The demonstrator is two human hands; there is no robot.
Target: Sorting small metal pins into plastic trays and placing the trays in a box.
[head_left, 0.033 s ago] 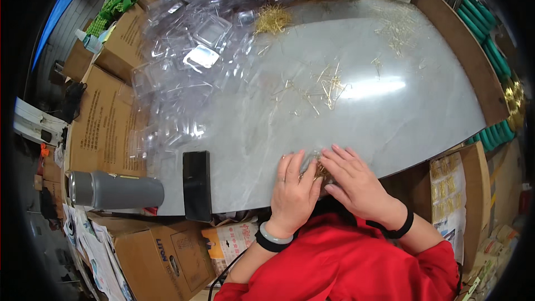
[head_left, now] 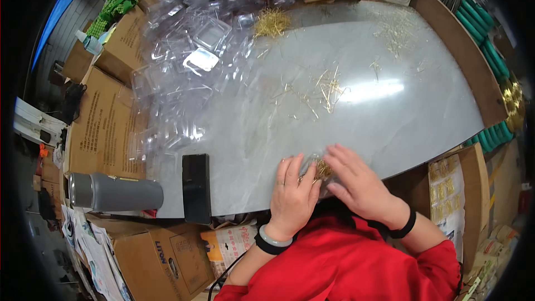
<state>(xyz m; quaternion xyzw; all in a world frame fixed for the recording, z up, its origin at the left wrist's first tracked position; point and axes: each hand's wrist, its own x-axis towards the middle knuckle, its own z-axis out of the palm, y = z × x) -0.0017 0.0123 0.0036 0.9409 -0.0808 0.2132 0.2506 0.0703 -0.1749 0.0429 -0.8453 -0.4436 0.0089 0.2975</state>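
Observation:
Near the front edge of the table, my left hand (head_left: 291, 192) curls its fingers along the side of a small clear plastic case (head_left: 315, 156). A clump of thin gold wire pins (head_left: 322, 170) lies in the case, partly hidden by my fingers. On the other side, my right hand (head_left: 359, 189) is open, its fingers stretched flat beside the pins. More loose gold pins (head_left: 330, 90) are scattered in the middle of the table, and a dense gold heap (head_left: 272, 22) sits at the back.
Clear plastic cases (head_left: 195, 67) pile up at the back left. A black phone (head_left: 196, 188) and a grey bottle (head_left: 120, 192) lie near the left front edge. A wooden board (head_left: 462, 56) borders the right side. An open drawer (head_left: 478, 189) holds packs of gold pieces.
My right hand has shifted slightly away from my left, and its fingers have straightened. More of the gold pins shows between the hands.

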